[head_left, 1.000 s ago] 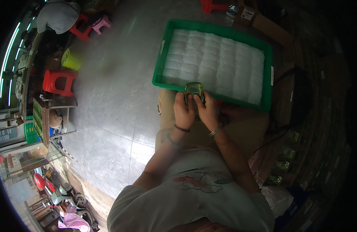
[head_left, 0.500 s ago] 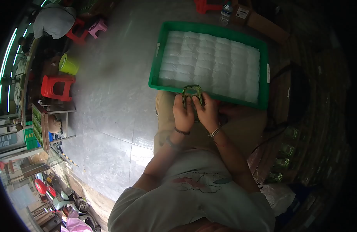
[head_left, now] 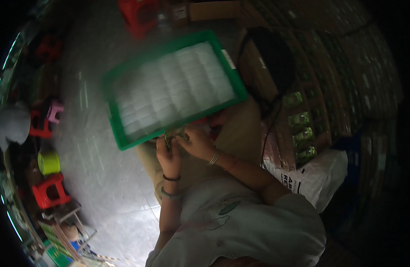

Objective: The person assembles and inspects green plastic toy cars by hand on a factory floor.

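Note:
Both hands are closed around a small green see-through plastic part [head_left: 174,134], which looks like a hollow frame. My left hand [head_left: 168,156] pinches its left side, and my right hand [head_left: 197,143] has its right side. Fingers cover much of the part and motion blurs it, so its exact kind is unclear. Just beyond my fingers is the near rim of a green plastic tray [head_left: 187,119]. Rows of white, soft-looking wrapped packs [head_left: 176,84] fill the tray, which sits in front of my knees.
Cartons of green plastic parts [head_left: 302,133] are stacked on the right, beside a white sack [head_left: 325,178]. A dark bag-like shape [head_left: 276,62] stands beyond the tray's right end. Red stools [head_left: 51,191] and a yellow-green bucket [head_left: 49,163] line the left, near a person in grey [head_left: 13,124].
My view has swung to the right, so the tray now appears further left and slanted. The green part, earlier held up in plain sight, is now more hidden by my fingers.

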### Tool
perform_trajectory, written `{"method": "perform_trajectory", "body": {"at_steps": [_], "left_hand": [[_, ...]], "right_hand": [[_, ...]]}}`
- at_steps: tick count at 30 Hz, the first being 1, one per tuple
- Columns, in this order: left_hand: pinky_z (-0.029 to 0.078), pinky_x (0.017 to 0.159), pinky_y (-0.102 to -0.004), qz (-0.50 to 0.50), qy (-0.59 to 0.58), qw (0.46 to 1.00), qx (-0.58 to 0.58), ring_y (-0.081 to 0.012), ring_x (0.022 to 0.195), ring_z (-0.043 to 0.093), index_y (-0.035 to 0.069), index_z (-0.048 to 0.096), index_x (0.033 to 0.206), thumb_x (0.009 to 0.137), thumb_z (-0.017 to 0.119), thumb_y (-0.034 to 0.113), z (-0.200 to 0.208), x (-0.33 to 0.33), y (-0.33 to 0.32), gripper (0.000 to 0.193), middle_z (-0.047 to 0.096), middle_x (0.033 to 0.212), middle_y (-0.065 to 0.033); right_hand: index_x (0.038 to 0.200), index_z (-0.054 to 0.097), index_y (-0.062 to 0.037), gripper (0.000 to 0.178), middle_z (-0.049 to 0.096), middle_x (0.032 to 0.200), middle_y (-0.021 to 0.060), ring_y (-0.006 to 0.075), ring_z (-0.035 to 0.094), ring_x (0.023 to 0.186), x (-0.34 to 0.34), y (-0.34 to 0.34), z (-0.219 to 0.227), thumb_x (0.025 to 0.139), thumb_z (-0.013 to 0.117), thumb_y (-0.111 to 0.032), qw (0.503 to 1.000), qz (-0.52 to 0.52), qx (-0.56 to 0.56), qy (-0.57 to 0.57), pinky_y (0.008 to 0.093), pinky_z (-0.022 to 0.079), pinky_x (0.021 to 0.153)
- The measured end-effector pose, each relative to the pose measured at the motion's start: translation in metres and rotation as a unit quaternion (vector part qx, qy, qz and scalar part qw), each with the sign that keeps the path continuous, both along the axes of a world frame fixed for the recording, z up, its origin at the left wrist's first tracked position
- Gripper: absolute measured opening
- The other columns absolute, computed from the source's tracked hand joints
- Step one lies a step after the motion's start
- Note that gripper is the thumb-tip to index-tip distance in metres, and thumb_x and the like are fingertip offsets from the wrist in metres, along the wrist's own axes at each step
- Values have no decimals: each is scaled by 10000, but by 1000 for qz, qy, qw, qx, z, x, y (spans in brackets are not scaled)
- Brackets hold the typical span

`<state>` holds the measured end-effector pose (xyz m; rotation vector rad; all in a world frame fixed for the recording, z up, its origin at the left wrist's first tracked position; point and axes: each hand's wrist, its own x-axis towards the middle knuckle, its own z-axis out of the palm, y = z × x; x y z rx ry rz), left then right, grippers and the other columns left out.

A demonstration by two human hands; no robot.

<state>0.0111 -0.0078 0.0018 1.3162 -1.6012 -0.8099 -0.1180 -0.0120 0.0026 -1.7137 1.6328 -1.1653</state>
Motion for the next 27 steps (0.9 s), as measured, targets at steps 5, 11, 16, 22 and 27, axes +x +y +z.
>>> {"method": "perform_trajectory", "body": {"at_steps": [5,11,16,22,27], "left_hand": [[440,708,-246,-151,126,973,116,-157,860,518,4,519,1092,824,543,71,10,-33,15,278,534,1010,-83],[429,696,-226,-152,138,956,211,-111,829,516,-14,543,1018,868,497,91,-12,-23,5,188,560,946,-51],[418,666,-217,-136,154,950,237,-103,784,522,-1,566,955,869,501,116,-10,-30,2,159,570,893,-36],[423,674,-224,-159,146,950,226,-113,785,527,-11,563,960,865,502,99,-14,-31,4,158,571,889,-49],[426,683,-228,-113,100,968,200,-116,788,526,-24,561,966,863,504,95,-19,-9,1,167,573,894,-60]], "right_hand": [[888,577,-8,201,592,769,143,263,589,703,-123,47,-18,721,624,-110,983,-161,67,-54,322,454,628],[1036,515,-57,216,601,819,59,140,605,670,-330,195,19,832,535,-127,862,-480,105,-122,242,500,496],[971,502,-8,254,586,619,95,192,544,420,-440,293,33,770,597,-131,747,-651,118,64,284,411,353],[1039,441,-23,329,608,796,171,249,622,600,-459,303,-2,759,580,-125,667,-681,298,52,367,486,464],[997,509,-84,289,544,955,176,330,595,823,-431,241,8,739,604,-173,608,-607,352,371,426,490,664]]}}
